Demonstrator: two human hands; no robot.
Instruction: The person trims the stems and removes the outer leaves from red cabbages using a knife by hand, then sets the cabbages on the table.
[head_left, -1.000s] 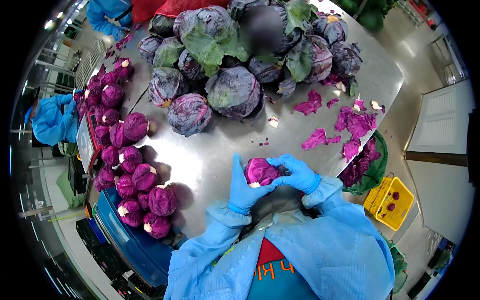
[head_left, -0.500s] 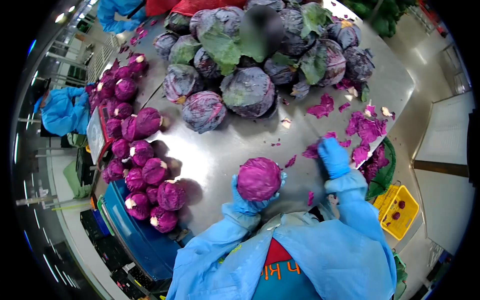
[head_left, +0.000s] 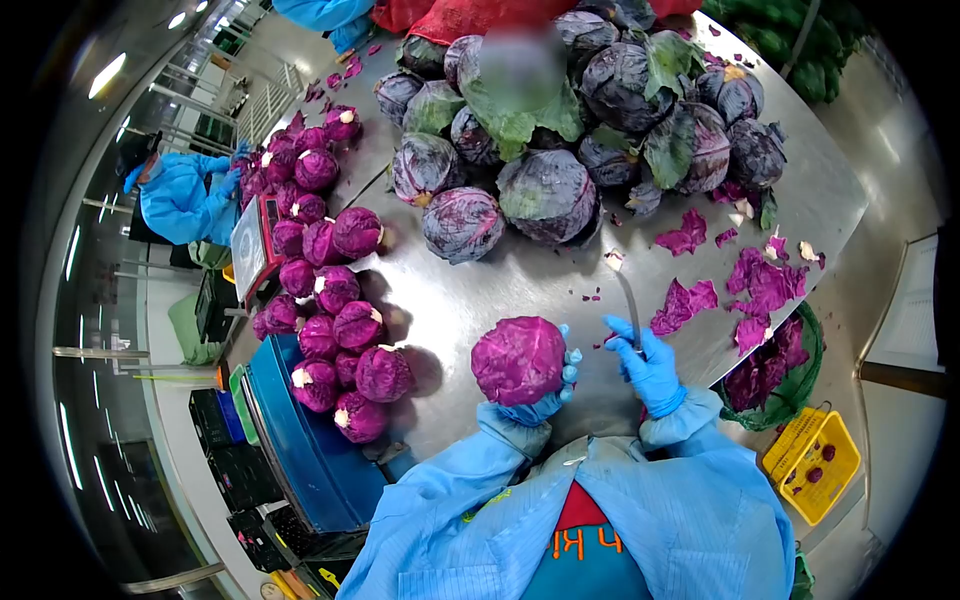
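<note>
My left hand (head_left: 535, 408), in a blue glove, cups a trimmed purple cabbage (head_left: 518, 360) from below, its fingers wrapped round the right side. To the right, my gloved right hand (head_left: 652, 372) grips a knife (head_left: 628, 292) whose thin blade points away from me; its handle is mostly hidden. The knife is apart from the cabbage. Torn purple leaves (head_left: 684, 305) lie on the steel table (head_left: 450, 300) just beyond my right hand. Trimmed cabbages (head_left: 358, 325) with pale cut stems are grouped on the left.
Untrimmed cabbages (head_left: 548, 195) with dark outer leaves are piled at the back. A red scale (head_left: 258, 245) and a blue bin (head_left: 310, 440) are at left. Right of the table are a green net bag (head_left: 800, 385) of leaves and a yellow basket (head_left: 825, 470). A co-worker (head_left: 185, 195) stands far left.
My right hand has come back from the torn leaves toward the cabbage, and the knife blade now shows. The view has turned left. My left hand still holds the cabbage.
</note>
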